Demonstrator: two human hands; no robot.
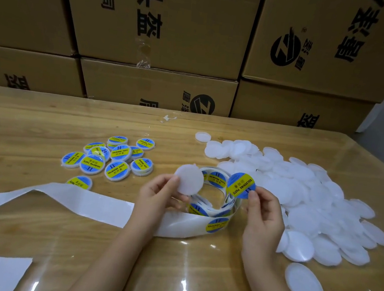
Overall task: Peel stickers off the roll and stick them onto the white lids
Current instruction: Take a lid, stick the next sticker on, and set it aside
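Sticker (241, 185), blue and yellow, appeared free of the roll (217, 224). It was pinched at its lower edge between thumb and fingers of the right grip (264, 214) and held in the air just right of a bare white lid (188, 179). The left grip (157, 195) pinched that lid by its lower rim, above the roll; the two were near but apart. Judged step: peel done, placement pending. The next move calls for centring the sticker on the lid face and pressing it flat without creases. Labelled lids (113, 158) lay to the left on the surface (47, 116), the plain pile (311, 193) to the right.
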